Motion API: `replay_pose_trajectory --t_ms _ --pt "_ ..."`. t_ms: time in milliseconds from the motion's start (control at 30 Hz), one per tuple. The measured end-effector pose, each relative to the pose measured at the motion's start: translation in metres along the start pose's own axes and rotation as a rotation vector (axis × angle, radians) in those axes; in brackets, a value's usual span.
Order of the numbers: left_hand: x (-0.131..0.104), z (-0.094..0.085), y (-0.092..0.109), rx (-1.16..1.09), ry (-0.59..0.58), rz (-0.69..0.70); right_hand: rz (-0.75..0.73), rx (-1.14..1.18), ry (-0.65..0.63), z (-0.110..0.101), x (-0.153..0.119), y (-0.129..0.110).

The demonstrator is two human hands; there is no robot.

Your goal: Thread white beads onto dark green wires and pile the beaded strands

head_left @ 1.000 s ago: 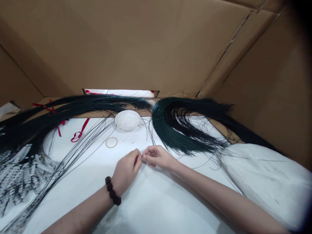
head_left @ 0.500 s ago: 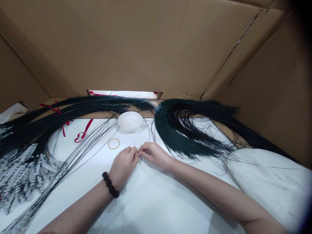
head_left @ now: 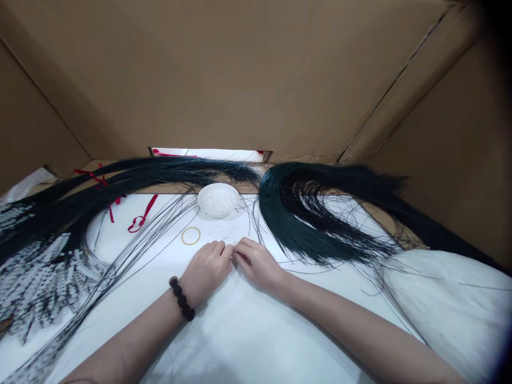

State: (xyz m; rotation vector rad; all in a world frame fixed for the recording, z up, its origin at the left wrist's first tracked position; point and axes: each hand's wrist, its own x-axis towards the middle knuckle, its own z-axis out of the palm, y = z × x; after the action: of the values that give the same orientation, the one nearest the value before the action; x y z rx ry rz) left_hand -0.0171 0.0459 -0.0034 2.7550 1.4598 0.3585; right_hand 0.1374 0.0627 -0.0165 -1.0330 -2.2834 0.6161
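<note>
My left hand (head_left: 210, 266), with a dark beaded bracelet (head_left: 182, 300) at its wrist, is closed with its fingertips pinched together. My right hand (head_left: 258, 265) meets it fingertip to fingertip, also pinched. Whatever lies between the fingers is too small or hidden to make out. Just beyond them stands a white bowl (head_left: 218, 200) holding small clear or white pieces, and a few pale bits lie on the white surface (head_left: 248, 341) in front of it. A yellow ring (head_left: 191, 236) rests to the left of the bowl.
Dark green strands (head_left: 280, 213) curve in a bundle at right; more dark strands (head_left: 160, 172) stretch left, some bearing white pieces (head_left: 44, 282). A red ribbon (head_left: 143, 216) lies at left. Cardboard walls (head_left: 240, 80) stand behind and beside. A white bag (head_left: 448, 298) sits at right.
The view has shifted slightly, so most things appear a little further right. My right hand's fingers have curled slightly more; both hands stay pressed together at the fingertips.
</note>
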Motion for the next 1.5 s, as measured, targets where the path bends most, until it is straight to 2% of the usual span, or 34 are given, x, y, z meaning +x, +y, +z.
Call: replay_pose_trajectory --t_ms 233,400,600,700,833,933,1133,1333,1500 --pt "0.001 -0.006 -0.002 -0.216 0.005 -0.067 0.058 0.139 0.023 -0.005 0.002 -0.003" --pt "0.002 -0.01 -0.003 -0.483 0.036 -0.149 0.114 0.261 0.004 -0.011 0.005 -0.005" --pt "0.004 -0.012 -0.004 -0.632 0.012 -0.132 0.132 0.379 -0.038 -0.013 0.006 -0.002" --pt "0.005 -0.014 -0.007 -0.539 0.039 -0.158 0.148 0.397 -0.016 -0.012 0.007 -0.001" --pt "0.005 -0.014 -0.018 -0.248 0.132 -0.372 0.223 0.432 0.049 -0.009 0.008 0.002" --pt "0.005 -0.01 -0.027 -0.117 0.125 -0.475 0.26 0.447 0.062 -0.007 0.008 0.004" --pt "0.007 -0.005 -0.029 -0.053 0.105 -0.489 0.256 0.43 0.055 -0.005 0.007 0.004" --pt "0.013 -0.002 -0.027 0.009 0.095 -0.433 0.251 0.407 0.065 -0.006 0.009 0.001" --pt "0.014 0.0 -0.027 0.013 0.087 -0.433 0.289 0.476 0.052 -0.004 0.01 0.0"
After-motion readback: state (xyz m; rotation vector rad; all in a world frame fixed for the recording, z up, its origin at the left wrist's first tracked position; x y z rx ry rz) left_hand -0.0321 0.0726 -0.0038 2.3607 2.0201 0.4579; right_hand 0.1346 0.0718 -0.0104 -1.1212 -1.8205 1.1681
